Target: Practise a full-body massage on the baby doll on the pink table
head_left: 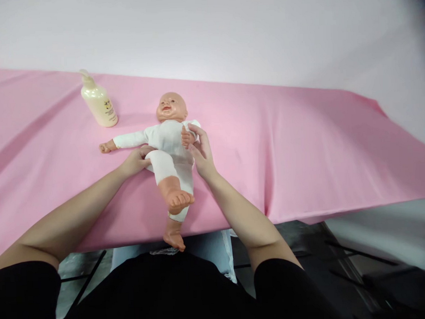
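A baby doll with a white cloth body lies on its back, head away from me and feet toward me. Its left-side arm stretches out across the cloth, while the other arm bends over the chest. One leg is raised and crosses the other, whose foot hangs past the table's front edge. My left hand grips the doll at the hip and upper thigh, the fingertips hidden behind it. On the other side, my right hand is closed around the doll's bent arm near its small hand, thumb toward the torso.
A cream pump bottle stands to the left beyond the doll's outstretched arm. Pink cloth covers the table, with folds to the right. A white wall rises behind, and my legs are under the front edge.
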A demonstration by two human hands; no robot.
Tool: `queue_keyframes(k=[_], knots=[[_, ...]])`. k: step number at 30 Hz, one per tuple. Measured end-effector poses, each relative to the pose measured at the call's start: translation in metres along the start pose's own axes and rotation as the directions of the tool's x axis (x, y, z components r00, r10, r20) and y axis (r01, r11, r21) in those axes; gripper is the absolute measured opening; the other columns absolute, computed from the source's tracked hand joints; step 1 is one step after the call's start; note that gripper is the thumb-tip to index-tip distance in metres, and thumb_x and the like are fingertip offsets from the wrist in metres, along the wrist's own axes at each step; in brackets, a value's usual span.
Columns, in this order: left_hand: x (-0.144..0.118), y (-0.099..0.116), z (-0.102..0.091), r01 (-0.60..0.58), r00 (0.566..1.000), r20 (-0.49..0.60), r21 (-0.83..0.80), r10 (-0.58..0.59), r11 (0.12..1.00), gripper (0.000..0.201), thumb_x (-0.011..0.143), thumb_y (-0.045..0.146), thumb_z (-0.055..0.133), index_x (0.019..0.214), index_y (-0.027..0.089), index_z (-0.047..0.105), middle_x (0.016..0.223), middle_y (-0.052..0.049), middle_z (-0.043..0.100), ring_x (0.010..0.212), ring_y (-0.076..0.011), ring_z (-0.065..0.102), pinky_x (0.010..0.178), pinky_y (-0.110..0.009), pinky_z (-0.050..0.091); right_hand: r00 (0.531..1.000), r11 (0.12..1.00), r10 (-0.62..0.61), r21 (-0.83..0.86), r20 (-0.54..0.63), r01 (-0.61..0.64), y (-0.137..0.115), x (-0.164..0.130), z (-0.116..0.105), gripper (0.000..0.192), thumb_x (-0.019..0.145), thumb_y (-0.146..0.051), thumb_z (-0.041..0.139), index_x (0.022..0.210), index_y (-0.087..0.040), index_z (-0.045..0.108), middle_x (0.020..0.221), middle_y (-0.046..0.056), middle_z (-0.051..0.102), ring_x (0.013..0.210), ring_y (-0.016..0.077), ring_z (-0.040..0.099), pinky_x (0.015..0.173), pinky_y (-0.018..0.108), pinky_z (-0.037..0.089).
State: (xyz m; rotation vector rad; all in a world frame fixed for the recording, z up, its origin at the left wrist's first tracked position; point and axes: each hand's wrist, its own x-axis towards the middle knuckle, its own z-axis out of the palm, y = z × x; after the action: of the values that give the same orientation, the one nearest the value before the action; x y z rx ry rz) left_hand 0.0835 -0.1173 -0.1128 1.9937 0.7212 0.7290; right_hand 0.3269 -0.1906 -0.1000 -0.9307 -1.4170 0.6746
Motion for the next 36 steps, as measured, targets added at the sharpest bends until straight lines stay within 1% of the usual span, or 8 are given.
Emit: queue_keyframes(k=[3,7,11,17,22,28,32,36], knots=[[0.000,0.004,0.000,-0.001,1.000,0.001,-0.023,0.001,1.000,0.043,0.079,0.057,0.074,0.090,0.016,0.077,0.101,-0.011,0.075,0.099,-0.0261,0.068,0.093,-0.039,0.054,0.994,0.989,-0.065,-0.126,0.090,0.076,-0.005,-0.002,-0.003,0.059,0.094,-0.067,0.049,0.140,-0.029,0.048,0.156,0.010,0.042,0.145,0.0288,0.044,0.108,0.048,0.052],[-0.001,0.006,0.001,0.018,1.000,-0.008,0.008,-0.018,1.000,0.040,0.082,0.054,0.071,0.093,0.017,0.078,0.101,-0.010,0.076,0.100,-0.0260,0.067,0.097,-0.040,0.052,0.968,0.969,-0.121,-0.186,0.220,0.163,-0.012,-0.002,-0.005,0.049,0.095,-0.061,0.052,0.130,-0.027,0.058,0.150,0.012,0.049,0.143,0.0313,0.045,0.114,0.057,0.045],[-0.001,0.006,0.000,0.000,1.000,0.001,0.014,0.000,1.000,0.040,0.081,0.055,0.072,0.095,0.017,0.078,0.100,-0.010,0.076,0.099,-0.0264,0.067,0.097,-0.042,0.051,0.964,0.962,-0.126,-0.209,0.233,0.176,-0.016,-0.001,-0.006,0.051,0.093,-0.063,0.054,0.130,-0.028,0.059,0.150,0.013,0.049,0.144,0.0325,0.045,0.114,0.059,0.045],[-0.001,-0.005,-0.001,0.021,1.000,-0.018,0.013,-0.020,1.000,0.037,0.076,0.052,0.078,0.086,0.017,0.077,0.099,-0.010,0.075,0.113,-0.0308,0.063,0.106,-0.045,0.048,0.990,0.985,-0.115,-0.118,0.078,0.123,-0.008,0.002,-0.008,0.064,0.090,-0.064,0.058,0.142,-0.029,0.045,0.156,0.012,0.041,0.149,0.0317,0.039,0.115,0.054,0.048],[-0.001,-0.013,-0.001,0.043,0.999,-0.030,0.004,-0.043,0.999,0.035,0.071,0.047,0.080,0.089,0.017,0.076,0.104,-0.011,0.074,0.124,-0.0347,0.058,0.114,-0.050,0.043,0.993,0.999,0.007,-0.038,-0.119,-0.012,-0.003,0.005,-0.005,0.081,0.085,-0.068,0.059,0.152,-0.037,0.025,0.161,0.009,0.031,0.148,0.0322,0.041,0.113,0.054,0.048],[0.001,-0.007,0.001,0.008,1.000,-0.002,0.030,-0.008,1.000,0.031,0.073,0.045,0.078,0.085,0.017,0.075,0.101,-0.011,0.076,0.122,-0.0343,0.058,0.112,-0.052,0.042,0.963,0.992,0.129,0.028,-0.235,-0.126,0.010,0.013,-0.011,0.067,0.088,-0.070,0.052,0.145,-0.037,0.038,0.152,0.009,0.041,0.139,0.0269,0.049,0.107,0.052,0.050],[0.001,-0.005,0.003,-0.017,1.000,-0.010,0.021,0.017,1.000,0.028,0.071,0.045,0.080,0.080,0.020,0.075,0.104,-0.011,0.077,0.123,-0.0341,0.059,0.111,-0.051,0.044,0.895,0.972,0.227,0.144,-0.383,-0.184,0.021,0.018,-0.016,0.063,0.089,-0.064,0.050,0.144,-0.037,0.037,0.150,0.007,0.041,0.128,0.0225,0.058,0.100,0.046,0.056],[0.001,-0.009,0.003,-0.008,1.000,-0.022,0.006,0.008,1.000,0.026,0.071,0.044,0.079,0.082,0.021,0.076,0.103,-0.012,0.077,0.124,-0.0347,0.059,0.111,-0.051,0.044,0.892,0.966,0.243,0.184,-0.382,-0.184,0.022,0.018,-0.017,0.064,0.090,-0.063,0.050,0.146,-0.038,0.033,0.152,0.008,0.039,0.123,0.0224,0.062,0.094,0.043,0.058]])
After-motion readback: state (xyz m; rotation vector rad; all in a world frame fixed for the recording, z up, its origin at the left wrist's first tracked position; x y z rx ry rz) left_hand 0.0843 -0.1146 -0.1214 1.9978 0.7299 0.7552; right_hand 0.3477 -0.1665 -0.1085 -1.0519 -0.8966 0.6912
